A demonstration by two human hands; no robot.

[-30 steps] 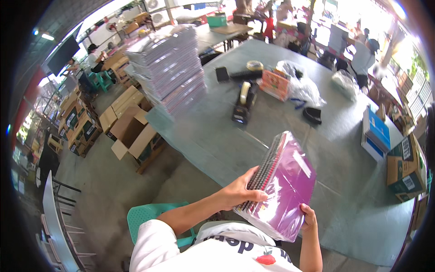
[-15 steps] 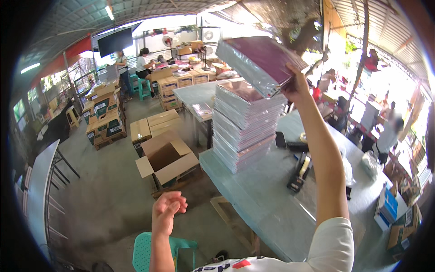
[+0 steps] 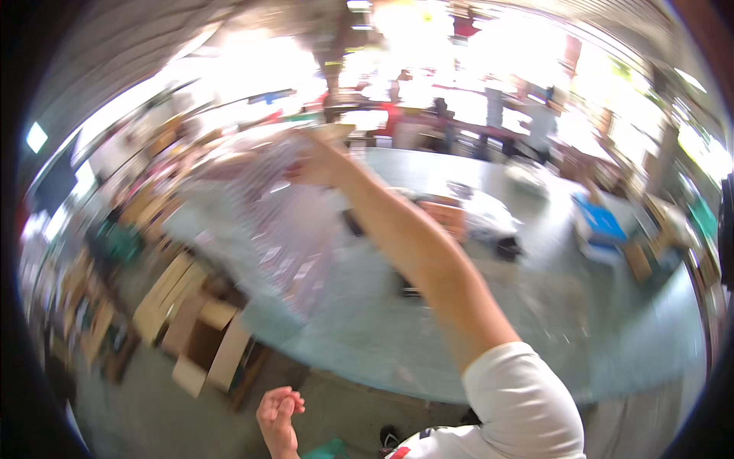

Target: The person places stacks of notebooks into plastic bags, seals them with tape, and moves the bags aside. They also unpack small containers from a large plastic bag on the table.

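Observation:
A tall stack of plastic-wrapped books [image 3: 279,222] stands on the table's left part, its edges smeared by motion. My right arm stretches forward and left, and my right hand [image 3: 315,162] is at the top of this stack. Blur hides its fingers, so I cannot tell whether it still grips the top pack. Low in front of my body, apart from the table, my left hand [image 3: 278,413] is empty with loosely curled fingers.
The pale table [image 3: 367,344] spreads to the right, bearing clear plastic wrapping [image 3: 485,216] and a blue-topped stack [image 3: 600,220]. An open cardboard box [image 3: 205,340] stands on the left below the table edge. A green stool [image 3: 327,450] shows at the bottom.
The view has swung to the right and blurred. My right hand, which held a wrapped maroon-covered pack raised above the stack, is now lower, at the stack's top. My left hand stays loosely curled.

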